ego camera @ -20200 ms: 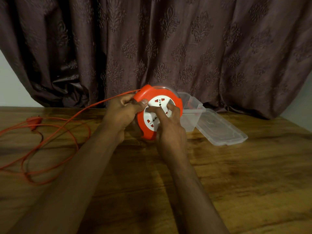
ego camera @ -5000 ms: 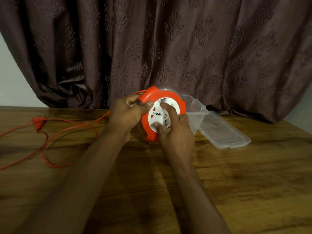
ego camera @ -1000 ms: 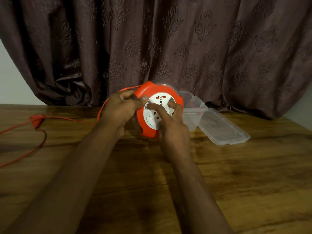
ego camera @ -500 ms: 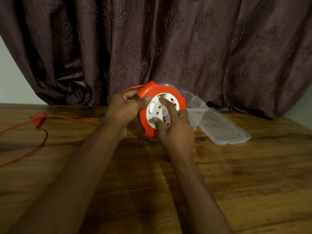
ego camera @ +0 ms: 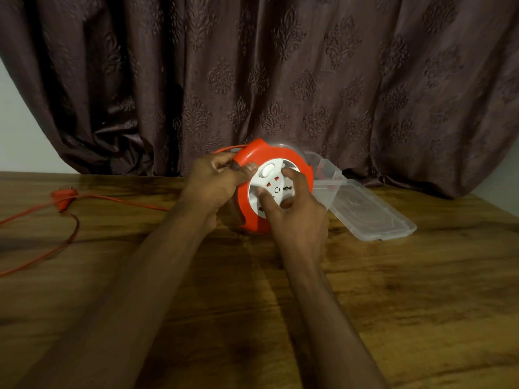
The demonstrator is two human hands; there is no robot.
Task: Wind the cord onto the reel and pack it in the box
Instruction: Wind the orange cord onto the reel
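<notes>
Glossy plastic reel (ego camera: pixel 254 220), clear plastic box (ego camera: pixel 327 189), polished wooden table (ego camera: pixel 393 290), embossed cloth curtain (ego camera: pixel 280 80)

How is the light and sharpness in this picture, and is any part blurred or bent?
Head view: dim, warm light; the brown wooden table shows a soft sheen. The orange round reel and the left hand look slightly soft, as do the near forearms. The wide lens bows the table's far edge, and the corners are darker.

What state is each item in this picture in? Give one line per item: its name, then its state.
reel: held upright, off the table
cord: partly wound, the rest loose on the table
plug: lying unplugged
box: open
lid: off, flat on the table
left hand: grips reel rim
right hand: fingers on white face
</notes>
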